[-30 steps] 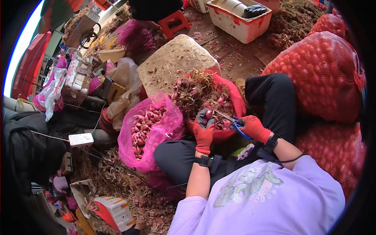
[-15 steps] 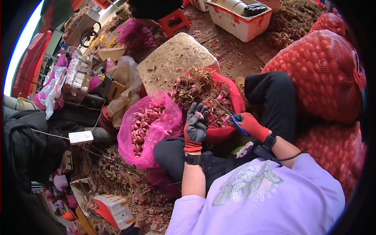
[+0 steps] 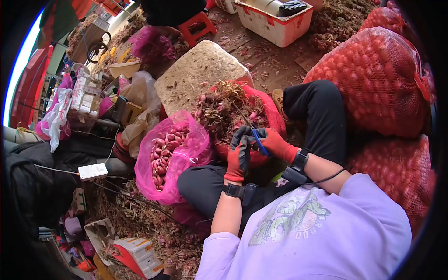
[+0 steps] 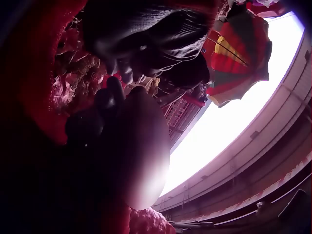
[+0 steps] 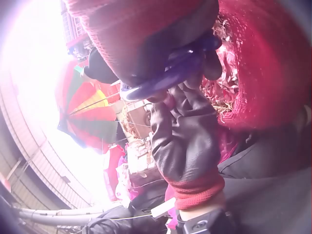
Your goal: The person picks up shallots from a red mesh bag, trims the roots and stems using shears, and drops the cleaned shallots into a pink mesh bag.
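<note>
I sit with a red net sack (image 3: 276, 115) of untrimmed shallots (image 3: 224, 107) between my knees. My left hand (image 3: 240, 150), in a red and grey glove, is raised over the sack's near rim and pinches a small shallot (image 5: 168, 101) in its fingertips. My right hand (image 3: 276, 143) grips blue-handled scissors (image 3: 259, 140), their blades pointing up and away over the sack. The two hands touch, with the scissors (image 5: 170, 73) right at the shallot. In the left wrist view the glove is dark and blurred.
A pink net bag (image 3: 189, 156) of trimmed shallots stands open by my left knee. Big filled red net sacks (image 3: 373, 79) crowd my right side. Behind the sack lie a pale block (image 3: 196, 74), a white crate (image 3: 273, 25) and a red stool (image 3: 196, 23). Dry skins (image 3: 154, 224) litter the ground.
My left hand lifted a shallot out of the sack and brought it up. My right hand moved the scissors left to meet it. The hands were apart before and now touch.
</note>
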